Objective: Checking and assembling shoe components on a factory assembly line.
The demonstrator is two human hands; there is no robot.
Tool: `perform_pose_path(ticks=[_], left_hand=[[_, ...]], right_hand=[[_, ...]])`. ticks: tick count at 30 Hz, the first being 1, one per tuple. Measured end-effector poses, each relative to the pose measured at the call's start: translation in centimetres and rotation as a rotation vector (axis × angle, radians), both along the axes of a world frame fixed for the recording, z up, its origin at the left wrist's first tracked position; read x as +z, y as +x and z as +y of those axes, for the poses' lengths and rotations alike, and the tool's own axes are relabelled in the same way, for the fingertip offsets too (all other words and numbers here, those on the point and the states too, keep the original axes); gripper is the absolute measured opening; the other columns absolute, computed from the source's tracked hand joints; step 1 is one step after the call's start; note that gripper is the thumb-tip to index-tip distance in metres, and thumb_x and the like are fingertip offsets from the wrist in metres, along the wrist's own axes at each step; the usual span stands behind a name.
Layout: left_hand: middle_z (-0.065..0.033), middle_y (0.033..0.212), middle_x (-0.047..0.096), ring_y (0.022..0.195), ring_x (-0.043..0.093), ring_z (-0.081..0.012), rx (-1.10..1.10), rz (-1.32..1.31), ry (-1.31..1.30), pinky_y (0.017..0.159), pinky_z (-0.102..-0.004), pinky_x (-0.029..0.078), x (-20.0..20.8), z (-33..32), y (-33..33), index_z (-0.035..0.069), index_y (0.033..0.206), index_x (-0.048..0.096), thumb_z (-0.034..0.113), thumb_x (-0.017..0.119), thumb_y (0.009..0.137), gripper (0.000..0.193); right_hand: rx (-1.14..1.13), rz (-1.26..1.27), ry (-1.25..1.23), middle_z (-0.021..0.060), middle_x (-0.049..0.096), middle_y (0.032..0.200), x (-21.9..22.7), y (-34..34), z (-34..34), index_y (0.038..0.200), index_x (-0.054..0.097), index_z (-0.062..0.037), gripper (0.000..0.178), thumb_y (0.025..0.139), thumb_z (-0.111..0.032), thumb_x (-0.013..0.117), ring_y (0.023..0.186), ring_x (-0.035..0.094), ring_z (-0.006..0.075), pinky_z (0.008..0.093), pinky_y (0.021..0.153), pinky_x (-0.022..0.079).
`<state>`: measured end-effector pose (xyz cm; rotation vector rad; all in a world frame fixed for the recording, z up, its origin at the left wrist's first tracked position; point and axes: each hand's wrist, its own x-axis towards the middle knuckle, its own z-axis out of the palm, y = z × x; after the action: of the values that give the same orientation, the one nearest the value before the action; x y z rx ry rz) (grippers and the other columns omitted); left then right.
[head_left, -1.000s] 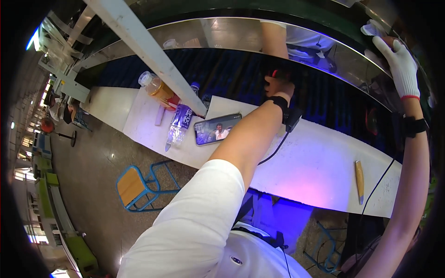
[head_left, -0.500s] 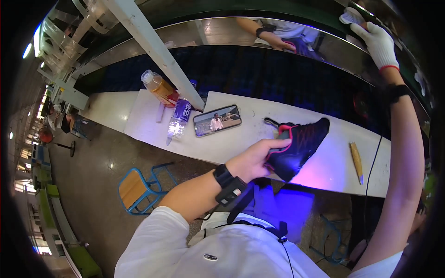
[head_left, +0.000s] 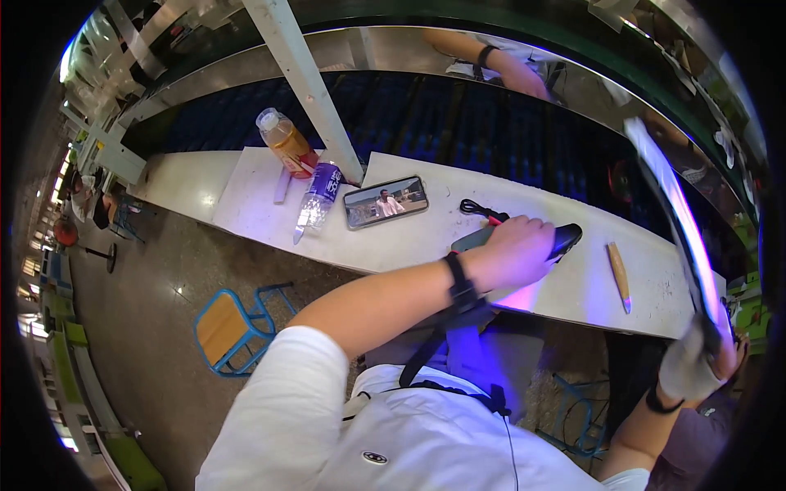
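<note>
My left hand is closed over a black shoe with pink trim, which lies on the white worktop. The hand hides most of the shoe; its toe shows at the right, and a dark lace loop lies beyond the grey opening. At the far right, my right hand, in a white knit glove, grips the lower end of a long, thin, curved piece shaped like a shoe sole. That piece stands tilted upright, seen nearly edge-on and blurred, with a bright purplish glare along it.
A wooden-handled tool lies right of the shoe. A phone playing a video, a purple-labelled bottle and an orange-drink bottle stand left, beside a white post. Behind runs a dark conveyor; a blue-framed stool stands lower left.
My right hand has come down from the upper shelf toward me, bringing the sole-like piece. My left hand has shifted over the shoe, which has been lowered and turned onto the worktop.
</note>
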<state>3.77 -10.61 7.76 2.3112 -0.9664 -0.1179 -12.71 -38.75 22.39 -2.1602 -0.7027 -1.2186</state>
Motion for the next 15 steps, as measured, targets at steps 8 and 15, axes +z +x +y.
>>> perform_pose_path(ticks=[8, 15], left_hand=[[-0.0266, 0.100, 0.077, 0.093, 0.077, -0.0430, 0.054, 0.128, -0.006, 0.083, -0.0517, 0.060, 2.4, -3.4, 2.1, -0.003, 0.119, 0.069, 0.048, 0.070, 0.103, 0.053], [-0.0210, 0.119, 0.073, 0.095, 0.076, -0.0355, 0.015, -0.243, -0.766, 0.082, -0.0439, 0.060, 4.4, 2.2, -4.4, 0.001, 0.136, 0.060, 0.027, 0.086, 0.096, 0.054]], right_hand=[[-0.170, 0.571, 0.567, 0.0052, 0.065, 0.118, -7.8, -4.6, -1.7, 0.129, 0.064, 0.0013, 0.038, 0.099, -0.017, 0.080, 0.109, 0.064, 0.0161, 0.0320, 0.102, 0.049], [0.065, 0.519, 0.904, 0.0090, 0.067, 0.130, -11.4, -4.5, 2.2, 0.147, 0.057, -0.0010, 0.071, 0.104, -0.053, 0.076, 0.121, 0.067, 0.0235, 0.0403, 0.107, 0.053]])
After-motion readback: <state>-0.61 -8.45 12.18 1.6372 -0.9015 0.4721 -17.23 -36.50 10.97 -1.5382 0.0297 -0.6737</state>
